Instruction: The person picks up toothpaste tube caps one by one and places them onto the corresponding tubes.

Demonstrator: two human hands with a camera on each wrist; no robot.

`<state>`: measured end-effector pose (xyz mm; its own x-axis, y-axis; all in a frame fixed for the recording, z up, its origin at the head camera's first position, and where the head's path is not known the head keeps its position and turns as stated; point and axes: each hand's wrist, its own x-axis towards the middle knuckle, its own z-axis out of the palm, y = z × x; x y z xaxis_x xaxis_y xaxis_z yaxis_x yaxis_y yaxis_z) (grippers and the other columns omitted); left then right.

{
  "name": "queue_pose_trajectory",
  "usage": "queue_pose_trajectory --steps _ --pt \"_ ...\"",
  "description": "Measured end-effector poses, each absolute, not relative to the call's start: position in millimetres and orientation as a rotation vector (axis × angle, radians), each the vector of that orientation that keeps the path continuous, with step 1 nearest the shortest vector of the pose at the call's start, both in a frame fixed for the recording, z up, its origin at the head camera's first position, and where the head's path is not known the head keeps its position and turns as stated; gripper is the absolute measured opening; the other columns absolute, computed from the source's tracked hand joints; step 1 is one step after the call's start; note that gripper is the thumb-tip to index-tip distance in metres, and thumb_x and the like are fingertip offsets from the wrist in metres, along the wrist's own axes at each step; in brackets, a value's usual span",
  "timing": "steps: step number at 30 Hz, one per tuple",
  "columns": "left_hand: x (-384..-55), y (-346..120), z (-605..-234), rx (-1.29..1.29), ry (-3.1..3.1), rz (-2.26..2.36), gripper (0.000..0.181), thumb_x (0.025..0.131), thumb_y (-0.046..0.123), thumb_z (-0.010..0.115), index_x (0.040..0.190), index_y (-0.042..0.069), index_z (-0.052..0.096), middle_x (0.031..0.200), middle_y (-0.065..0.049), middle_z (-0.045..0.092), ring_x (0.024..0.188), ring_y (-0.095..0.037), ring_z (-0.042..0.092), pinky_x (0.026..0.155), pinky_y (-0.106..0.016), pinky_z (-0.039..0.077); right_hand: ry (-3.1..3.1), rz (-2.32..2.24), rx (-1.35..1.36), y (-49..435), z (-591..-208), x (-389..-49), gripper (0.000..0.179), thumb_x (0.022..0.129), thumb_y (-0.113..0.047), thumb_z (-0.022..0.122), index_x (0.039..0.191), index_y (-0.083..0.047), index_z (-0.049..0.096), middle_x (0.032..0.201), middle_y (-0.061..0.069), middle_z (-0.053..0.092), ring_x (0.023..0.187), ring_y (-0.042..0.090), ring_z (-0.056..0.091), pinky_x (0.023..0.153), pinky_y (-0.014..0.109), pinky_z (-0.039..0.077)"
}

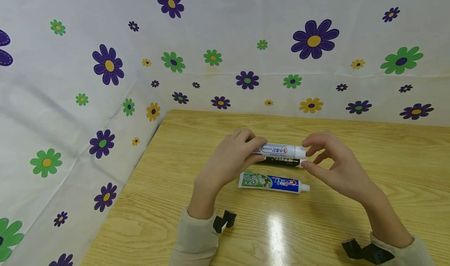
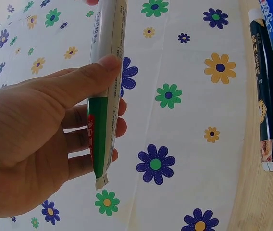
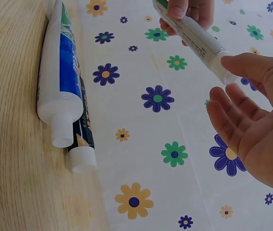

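My left hand [image 1: 228, 156] grips a white toothpaste tube [image 1: 277, 150] with a green tail end, thumb on one side and fingers behind it. In the left wrist view the tube [image 2: 108, 43] is held up, its crimped end pointing down. Beside the white cap [image 3: 223, 70], my right hand [image 1: 337, 166] has its thumb and fingers spread apart, the thumb tip right at the cap in the right wrist view. On the table lie a black toothpaste tube [image 1: 283, 162], partly hidden behind the held one, and a blue and green toothpaste tube [image 1: 270, 182] nearer to me.
The wood-grain table [image 1: 147, 219] ends at a white cloth [image 1: 211, 31] printed with flowers, behind and on the left. Black wrist straps with mounts [image 1: 367, 252] sit at both sleeves.
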<state>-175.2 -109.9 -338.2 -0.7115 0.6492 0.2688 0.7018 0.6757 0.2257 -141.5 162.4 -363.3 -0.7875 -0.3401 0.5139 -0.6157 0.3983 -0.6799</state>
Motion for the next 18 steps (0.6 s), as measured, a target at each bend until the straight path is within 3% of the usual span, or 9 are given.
queue_pose_trajectory --steps 9,18 --pt "-174.9 -108.3 -336.5 -1.125 -2.725 -0.476 0.034 0.098 0.03 0.062 0.129 0.017 0.062 0.111 -0.003 0.059 0.101 -0.018 0.054 0.086 -0.035 0.047 -2.341 1.346 0.868 163.4 -365.5 -142.2 0.048 0.074 0.02 0.074 0.112 -0.007 0.063 0.116 0.003 0.057 0.091 0.011 0.057 0.07 0.017 0.052" --pt "-174.4 -108.6 -336.8 -1.117 -2.737 -0.479 0.034 0.098 0.029 0.063 0.13 0.017 0.062 0.111 -0.003 0.059 0.1 -0.018 0.054 0.086 -0.034 0.047 -2.415 1.323 0.809 164.1 -365.6 -142.1 0.043 0.078 0.014 0.075 0.113 -0.008 0.063 0.105 -0.002 0.06 0.085 0.007 0.06 0.07 0.017 0.052"
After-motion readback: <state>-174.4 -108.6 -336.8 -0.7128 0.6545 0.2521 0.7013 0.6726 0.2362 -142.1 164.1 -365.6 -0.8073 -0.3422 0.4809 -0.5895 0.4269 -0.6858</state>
